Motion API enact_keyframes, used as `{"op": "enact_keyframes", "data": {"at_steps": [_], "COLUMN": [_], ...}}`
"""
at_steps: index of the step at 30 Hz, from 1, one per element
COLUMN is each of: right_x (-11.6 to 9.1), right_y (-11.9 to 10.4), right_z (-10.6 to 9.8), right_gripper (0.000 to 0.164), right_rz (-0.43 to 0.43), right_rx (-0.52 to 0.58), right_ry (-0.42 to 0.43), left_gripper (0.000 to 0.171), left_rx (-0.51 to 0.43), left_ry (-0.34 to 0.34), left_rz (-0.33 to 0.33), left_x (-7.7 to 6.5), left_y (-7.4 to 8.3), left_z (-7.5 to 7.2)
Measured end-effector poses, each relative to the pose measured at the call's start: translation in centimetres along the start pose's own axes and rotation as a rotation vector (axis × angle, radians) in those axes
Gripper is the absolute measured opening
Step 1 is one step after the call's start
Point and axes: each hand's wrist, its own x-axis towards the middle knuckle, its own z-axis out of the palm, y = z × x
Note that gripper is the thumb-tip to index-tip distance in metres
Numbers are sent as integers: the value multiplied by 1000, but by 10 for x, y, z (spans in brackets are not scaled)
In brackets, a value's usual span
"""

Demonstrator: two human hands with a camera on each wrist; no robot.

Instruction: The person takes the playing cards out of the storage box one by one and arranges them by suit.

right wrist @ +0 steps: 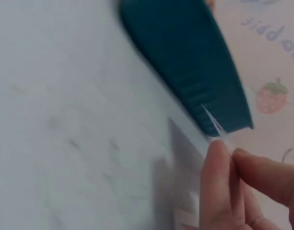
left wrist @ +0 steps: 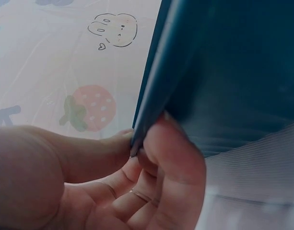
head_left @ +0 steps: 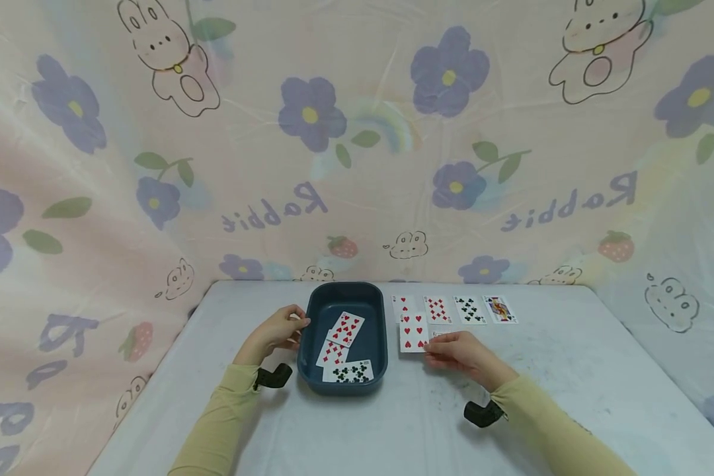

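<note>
A dark blue tray [head_left: 383, 344] stands on the table with three face-up cards in it: a hearts card [head_left: 346, 328], a red card [head_left: 332, 354] and a clubs card [head_left: 348, 372]. My left hand [head_left: 297, 324] grips the tray's left rim; in the left wrist view thumb and fingers [left wrist: 175, 153] pinch the rim [left wrist: 149, 100]. Right of the tray, my right hand [head_left: 434, 349] pinches the corner of a hearts card [head_left: 414, 332] lying on the table. The right wrist view shows the card's edge [right wrist: 211, 125] between my fingertips [right wrist: 218, 167], close to the tray [right wrist: 185, 62].
A row of face-up cards lies behind the held card: a partly covered one [head_left: 402, 304], a diamonds card [head_left: 437, 309], a clubs card [head_left: 470, 309] and a face card [head_left: 500, 309]. The pale table [head_left: 571, 370] is walled by a flowered rabbit-print sheet [head_left: 357, 165].
</note>
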Motion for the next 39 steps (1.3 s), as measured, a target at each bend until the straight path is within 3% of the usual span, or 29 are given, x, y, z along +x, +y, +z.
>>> {"op": "enact_keyframes", "data": {"at_steps": [14, 22, 29, 39], "right_x": [-1, -4, -5, -11], "right_y": [10, 6, -2, -10], "right_z": [12, 9, 10, 13], "right_gripper": [24, 27, 22, 20], "right_rz": [73, -7, 4, -10], "right_rx": [-45, -135, -246, -381], "right_ry": [73, 27, 77, 79], "left_gripper": [11, 11, 11, 11], "left_rx": [1, 5, 11, 8], "left_ry": [5, 8, 10, 6], "left_rz": [-6, -10, -9, 5], "left_x": [-1, -2, -1, 0], "left_y": [0, 2, 1, 1], "left_z": [1, 1, 0, 1]}}
